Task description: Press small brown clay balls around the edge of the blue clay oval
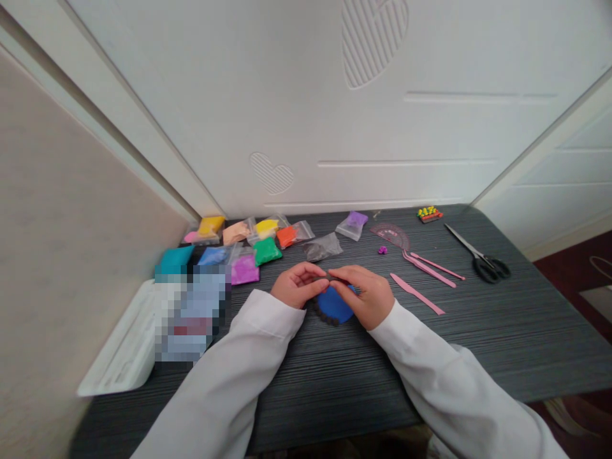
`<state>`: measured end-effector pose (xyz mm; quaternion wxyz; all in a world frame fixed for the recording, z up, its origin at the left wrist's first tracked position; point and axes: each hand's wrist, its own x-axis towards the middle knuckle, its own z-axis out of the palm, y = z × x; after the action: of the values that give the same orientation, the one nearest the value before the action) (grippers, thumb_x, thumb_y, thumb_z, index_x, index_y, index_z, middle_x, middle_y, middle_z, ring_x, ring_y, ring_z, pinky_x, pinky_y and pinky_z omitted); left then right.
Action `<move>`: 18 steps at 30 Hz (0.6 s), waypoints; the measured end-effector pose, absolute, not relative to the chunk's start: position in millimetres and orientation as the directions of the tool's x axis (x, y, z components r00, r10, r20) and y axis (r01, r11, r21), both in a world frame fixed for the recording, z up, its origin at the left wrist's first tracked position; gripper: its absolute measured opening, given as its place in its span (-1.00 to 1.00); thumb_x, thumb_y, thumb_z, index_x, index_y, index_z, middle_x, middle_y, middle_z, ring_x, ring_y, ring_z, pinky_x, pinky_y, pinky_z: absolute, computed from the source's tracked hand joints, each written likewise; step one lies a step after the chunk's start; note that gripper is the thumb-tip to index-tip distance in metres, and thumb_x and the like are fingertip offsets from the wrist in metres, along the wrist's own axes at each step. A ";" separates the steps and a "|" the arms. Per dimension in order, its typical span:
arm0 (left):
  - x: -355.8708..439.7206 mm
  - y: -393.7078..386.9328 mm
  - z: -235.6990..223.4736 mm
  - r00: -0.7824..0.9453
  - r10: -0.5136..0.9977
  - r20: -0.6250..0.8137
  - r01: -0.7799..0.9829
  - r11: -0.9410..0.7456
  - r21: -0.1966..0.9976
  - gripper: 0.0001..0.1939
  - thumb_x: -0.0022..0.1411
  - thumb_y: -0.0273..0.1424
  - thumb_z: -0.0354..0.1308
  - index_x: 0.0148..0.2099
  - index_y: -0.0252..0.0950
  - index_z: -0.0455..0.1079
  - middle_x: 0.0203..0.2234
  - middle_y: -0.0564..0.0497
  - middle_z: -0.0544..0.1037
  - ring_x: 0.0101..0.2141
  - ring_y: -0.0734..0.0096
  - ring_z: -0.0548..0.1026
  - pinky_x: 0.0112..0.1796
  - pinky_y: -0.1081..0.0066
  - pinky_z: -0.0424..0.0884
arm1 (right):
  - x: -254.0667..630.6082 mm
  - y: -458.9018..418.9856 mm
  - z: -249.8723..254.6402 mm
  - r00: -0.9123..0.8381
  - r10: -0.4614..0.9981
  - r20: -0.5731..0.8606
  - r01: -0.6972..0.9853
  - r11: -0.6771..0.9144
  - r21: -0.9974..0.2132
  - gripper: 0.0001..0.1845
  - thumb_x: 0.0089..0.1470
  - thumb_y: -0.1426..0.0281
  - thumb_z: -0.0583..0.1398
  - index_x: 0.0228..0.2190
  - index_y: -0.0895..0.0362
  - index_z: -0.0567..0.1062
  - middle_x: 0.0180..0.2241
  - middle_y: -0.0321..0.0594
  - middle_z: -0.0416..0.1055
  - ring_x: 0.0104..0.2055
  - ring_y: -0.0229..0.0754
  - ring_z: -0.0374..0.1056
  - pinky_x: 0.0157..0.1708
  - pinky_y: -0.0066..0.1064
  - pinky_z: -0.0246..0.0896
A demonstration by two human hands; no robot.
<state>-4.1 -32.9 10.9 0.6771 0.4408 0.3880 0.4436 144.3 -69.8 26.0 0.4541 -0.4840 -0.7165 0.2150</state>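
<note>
A flat blue clay disc [335, 305] lies on the dark table, with small dark clay balls [327, 319] along its lower left edge. My left hand [300, 285] is closed in a pinch just above the disc's upper left side. Its fingertips meet those of my right hand [364, 292], which is also pinched, over the disc's upper right. Between them is a small dark piece of clay, mostly covered by the fingers. Behind my hands lies a clear bag [323, 247] with dark contents.
Bags of coloured clay [268, 251] stand at the back left, near a white tray [125, 338]. On the right lie a pink knife tool [417, 293], pink tweezers [430, 269], a protractor [391, 234], a purple clay piece [382, 250] and black-handled scissors [484, 260]. A white panel borders the back.
</note>
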 end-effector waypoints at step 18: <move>-12.2 -18.4 6.7 0.213 0.960 -0.180 -0.374 0.250 0.893 -0.77 -0.30 -0.50 0.29 -0.49 -0.36 0.34 -0.66 0.08 0.47 -0.61 0.59 0.39 -0.52 0.56 0.30 | 152.9 -59.5 28.4 0.110 0.993 -0.052 -0.162 -0.034 -0.986 -0.85 -0.17 0.34 0.21 -0.45 0.11 0.48 -0.53 -0.29 0.43 -0.55 -0.36 0.32 -0.52 -0.50 0.25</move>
<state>-12.2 -18.4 6.7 0.6847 0.3709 0.3951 0.4874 152.9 -59.5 28.4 0.5554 -0.4967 -0.4179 0.5198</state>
